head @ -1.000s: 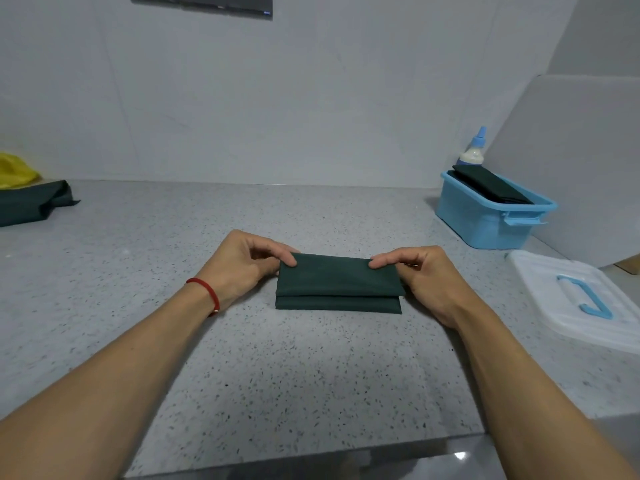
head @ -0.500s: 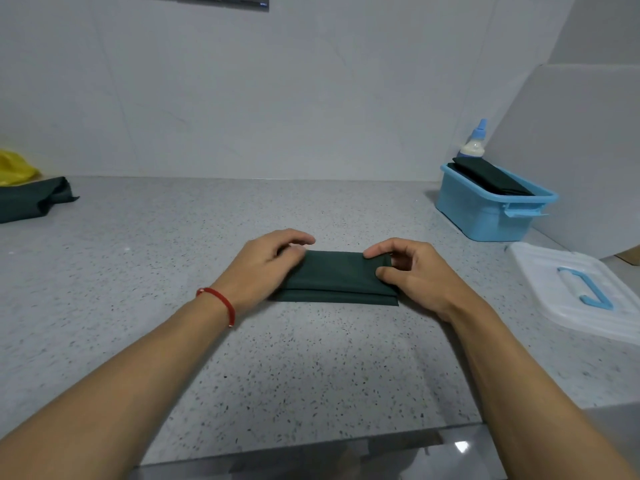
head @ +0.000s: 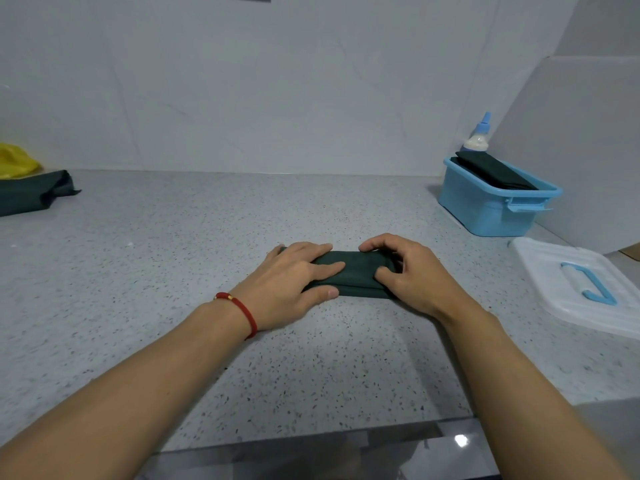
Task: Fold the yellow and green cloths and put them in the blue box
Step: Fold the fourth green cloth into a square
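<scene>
Folded green cloth (head: 356,271) on the desk (head: 173,271), lying under and between both sets of fingers. Left hand (head: 294,282) flat, fingers straight, pressing the left end; right hand (head: 405,271) curled, pinching the right end. Probably soft, light, limp, apt to unfold: best gripped across the stacked layers at both ends. Blue box (head: 491,209) well beyond the right fingers.

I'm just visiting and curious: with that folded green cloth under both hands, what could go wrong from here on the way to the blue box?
The folded green cloth is soft; the left hand only presses flat while the right hand pinches one end, so lifting may let the layers fall open. The blue box already holds a dark cloth heaped to its rim, so another bundle might slide off.
</scene>
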The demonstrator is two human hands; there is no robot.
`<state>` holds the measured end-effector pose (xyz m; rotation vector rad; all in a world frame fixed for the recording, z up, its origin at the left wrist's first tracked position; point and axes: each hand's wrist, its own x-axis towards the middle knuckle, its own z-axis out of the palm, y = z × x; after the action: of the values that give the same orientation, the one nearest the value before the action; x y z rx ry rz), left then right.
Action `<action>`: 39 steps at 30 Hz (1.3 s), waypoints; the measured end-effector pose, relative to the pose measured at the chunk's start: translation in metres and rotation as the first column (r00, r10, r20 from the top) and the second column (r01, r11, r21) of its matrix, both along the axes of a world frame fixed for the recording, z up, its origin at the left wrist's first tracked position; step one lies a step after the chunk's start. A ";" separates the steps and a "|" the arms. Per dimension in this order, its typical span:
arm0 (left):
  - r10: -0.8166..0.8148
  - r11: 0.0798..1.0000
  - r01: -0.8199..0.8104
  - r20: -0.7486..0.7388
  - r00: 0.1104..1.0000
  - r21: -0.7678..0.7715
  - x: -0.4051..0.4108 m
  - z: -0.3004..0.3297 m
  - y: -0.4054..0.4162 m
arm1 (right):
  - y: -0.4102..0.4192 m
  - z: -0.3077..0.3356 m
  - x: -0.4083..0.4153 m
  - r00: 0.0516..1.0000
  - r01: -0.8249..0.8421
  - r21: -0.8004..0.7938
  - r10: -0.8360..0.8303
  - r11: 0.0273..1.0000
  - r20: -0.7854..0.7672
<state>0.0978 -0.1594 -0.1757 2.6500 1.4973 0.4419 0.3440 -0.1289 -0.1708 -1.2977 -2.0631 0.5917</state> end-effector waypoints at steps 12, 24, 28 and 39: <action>0.075 0.996 -0.079 0.090 0.993 0.040 0.011 0.008 -0.015 | -0.005 0.001 -0.001 0.997 -0.001 0.043 -0.002 0.999 0.077; 0.089 0.996 -0.082 0.195 0.977 -0.043 0.012 0.009 -0.018 | -0.010 0.000 -0.002 0.967 -0.104 0.009 0.099 0.995 0.235; 0.112 0.992 -0.095 0.224 0.968 -0.087 0.015 0.012 -0.021 | -0.013 0.002 -0.001 0.946 -0.147 -0.015 0.145 0.989 0.288; 0.107 0.993 -0.097 0.165 0.980 -0.068 0.027 0.007 -0.030 | -0.012 0.011 -0.015 0.746 0.050 -0.186 0.087 0.981 0.660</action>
<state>0.1251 -0.1894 -0.1689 2.4306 1.5733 0.6018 0.3290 -0.1412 -0.1596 -1.8004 -2.6432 0.3590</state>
